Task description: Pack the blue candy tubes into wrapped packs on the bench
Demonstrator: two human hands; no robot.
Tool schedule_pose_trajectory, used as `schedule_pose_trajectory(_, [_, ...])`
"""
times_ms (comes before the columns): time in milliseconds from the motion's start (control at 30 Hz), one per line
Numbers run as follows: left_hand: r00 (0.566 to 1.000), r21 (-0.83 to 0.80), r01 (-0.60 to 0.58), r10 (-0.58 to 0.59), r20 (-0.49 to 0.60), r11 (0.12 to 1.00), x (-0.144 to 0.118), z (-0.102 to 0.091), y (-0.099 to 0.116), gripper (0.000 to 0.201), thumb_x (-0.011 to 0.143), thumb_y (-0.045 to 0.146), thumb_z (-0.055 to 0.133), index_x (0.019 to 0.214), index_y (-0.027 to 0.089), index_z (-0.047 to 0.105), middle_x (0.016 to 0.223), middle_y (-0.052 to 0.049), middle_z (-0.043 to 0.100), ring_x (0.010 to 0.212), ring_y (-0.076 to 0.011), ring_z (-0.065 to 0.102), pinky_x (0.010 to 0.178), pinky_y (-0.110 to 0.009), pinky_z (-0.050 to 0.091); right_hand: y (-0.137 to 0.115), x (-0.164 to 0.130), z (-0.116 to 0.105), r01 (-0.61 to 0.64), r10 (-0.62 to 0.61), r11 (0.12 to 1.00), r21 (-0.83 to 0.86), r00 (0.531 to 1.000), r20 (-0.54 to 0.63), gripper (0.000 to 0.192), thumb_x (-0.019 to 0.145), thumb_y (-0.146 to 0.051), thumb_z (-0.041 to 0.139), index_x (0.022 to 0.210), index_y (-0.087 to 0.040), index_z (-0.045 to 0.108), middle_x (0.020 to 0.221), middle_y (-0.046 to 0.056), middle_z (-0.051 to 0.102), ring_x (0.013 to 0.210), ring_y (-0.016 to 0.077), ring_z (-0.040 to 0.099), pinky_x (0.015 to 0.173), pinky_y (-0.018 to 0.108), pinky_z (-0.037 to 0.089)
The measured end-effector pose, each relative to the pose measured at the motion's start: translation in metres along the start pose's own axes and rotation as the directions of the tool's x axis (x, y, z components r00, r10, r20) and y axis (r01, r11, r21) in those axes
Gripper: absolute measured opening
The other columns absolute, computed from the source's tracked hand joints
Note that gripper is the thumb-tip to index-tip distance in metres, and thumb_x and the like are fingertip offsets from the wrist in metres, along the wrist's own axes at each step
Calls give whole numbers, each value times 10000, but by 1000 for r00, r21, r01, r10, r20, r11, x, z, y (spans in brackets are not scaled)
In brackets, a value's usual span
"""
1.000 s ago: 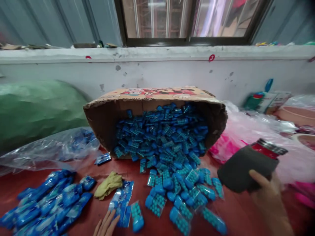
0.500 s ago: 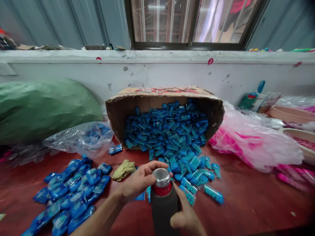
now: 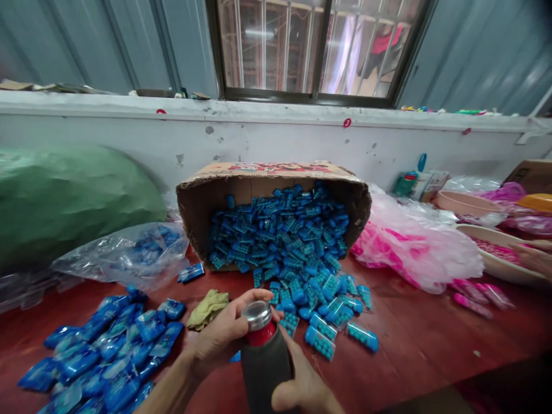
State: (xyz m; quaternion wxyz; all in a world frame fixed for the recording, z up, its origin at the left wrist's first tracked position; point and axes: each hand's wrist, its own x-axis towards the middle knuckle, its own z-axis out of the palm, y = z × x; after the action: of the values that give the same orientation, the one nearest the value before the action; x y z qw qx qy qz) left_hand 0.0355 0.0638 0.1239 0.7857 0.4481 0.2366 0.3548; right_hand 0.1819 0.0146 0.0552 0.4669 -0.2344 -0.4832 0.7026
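Note:
A dark grey bottle [image 3: 264,374] with a red neck and a silver cap [image 3: 257,315] stands in front of me at the table's near side. My left hand [image 3: 228,330] has its fingers curled round the cap. Lower down, my right hand [image 3: 297,374] grips the bottle's body from the right, thumb across its front. Just beyond the hands lie small clear tubes [image 3: 319,342] with blue caps and blue-green beads, spilling from a cardboard box [image 3: 198,215] tipped on its side. Left of my left hand is a crumpled yellow-green cloth [image 3: 207,309].
Blue sealed packets [image 3: 116,351] are heaped at the left, before a clear plastic bag [image 3: 125,253] and a big green sack [image 3: 77,201]. Pink-and-white plastic bags [image 3: 414,247] lie right of the box. At far right, another person's hand [image 3: 537,256] reaches into a basin [image 3: 491,264] of pink pieces.
The view has swung to the right, bringing another person's hand into sight at the basin. My hands keep the same hold on the bottle and its cap.

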Motion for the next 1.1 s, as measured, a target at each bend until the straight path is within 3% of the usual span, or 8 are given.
schedule_pose_trajectory(100, [995, 35, 2, -6, 97, 999, 2, -2, 2, 544, 492, 381, 748, 964, 162, 589, 866, -97, 668, 1080, -314, 503, 941, -438, 305, 1, -3, 0, -1, -4, 995, -104, 999, -48, 978, 429, -347, 795, 1295, -216, 360, 1049, 49, 584, 945, 286, 557, 804, 380, 437])
schedule_pose_trajectory(233, [991, 136, -56, 72, -114, 989, 5, 8, 0, 277, 572, 309, 671, 802, 170, 603, 697, -65, 676, 1034, -304, 540, 932, -444, 325, 9, -4, 0, -55, 24, 980, -193, 987, -157, 914, 472, -269, 775, 1288, -253, 362, 985, 25, 617, 895, 280, 578, 787, 375, 451])
schedule_pose_trajectory(400, [947, 205, -28, 92, -307, 978, 8, 17, 1, 251, 594, 327, 635, 778, 162, 594, 651, -66, 674, 981, -297, 572, 841, -400, 401, 10, 4, 4, -11, -10, 985, -171, 992, -124, 818, 517, -291, 746, 1256, -230, 399, 961, 28, 622, 905, 274, 573, 773, 365, 462])
schedule_pose_trajectory(600, [915, 252, 32, 73, -396, 967, 10, 21, 6, 249, 607, 327, 634, 779, 150, 598, 665, -70, 672, 861, -259, 611, 769, -353, 433, -2, 5, 12, 42, -72, 982, -184, 985, -160, 782, 541, -266, 714, 1254, -194, 399, 1108, 57, 566, 1035, 286, 506, 846, 360, 424])
schedule_pose_trajectory(767, [924, 343, 3, 129, -360, 939, 5, 20, 10, 364, 614, 391, 656, 893, 165, 598, 851, -89, 684, 840, -241, 615, 761, -332, 448, -2, 4, 16, 52, -99, 977, -209, 970, -221, 860, 487, -276, 735, 1263, -192, 374, 1149, 75, 546, 1033, 302, 512, 871, 388, 407])
schedule_pose_trajectory(900, [889, 325, -224, 329, -319, 919, -9, 1, -22, 839, 469, 518, 726, 1200, 210, 453, 1277, -135, 492, 1176, -316, 428, 957, -391, 355, 9, 8, 19, 114, -140, 989, -97, 932, -333, 964, 499, -407, 740, 1305, -217, 246, 1074, 83, 591, 892, 279, 589, 788, 387, 457])
schedule_pose_trajectory(967, [902, 362, -150, 278, -331, 920, -19, -10, -51, 1008, 340, 455, 798, 1248, 236, 417, 1306, -124, 467, 1202, -358, 386, 985, -442, 325, 14, 11, 21, 166, -159, 986, -13, 913, -377, 984, 502, -485, 726, 1297, -221, 211, 1031, 87, 611, 858, 279, 606, 761, 390, 471])
schedule_pose_trajectory(1100, [878, 266, 31, 101, -467, 964, -29, -26, -96, 681, 557, 490, 671, 1190, 309, 500, 1184, -45, 586, 1155, -348, 450, 963, -486, 359, 18, 15, 24, 183, -124, 976, 118, 913, -389, 1009, 435, -450, 769, 1252, -237, 216, 899, 66, 647, 781, 288, 635, 709, 409, 492])
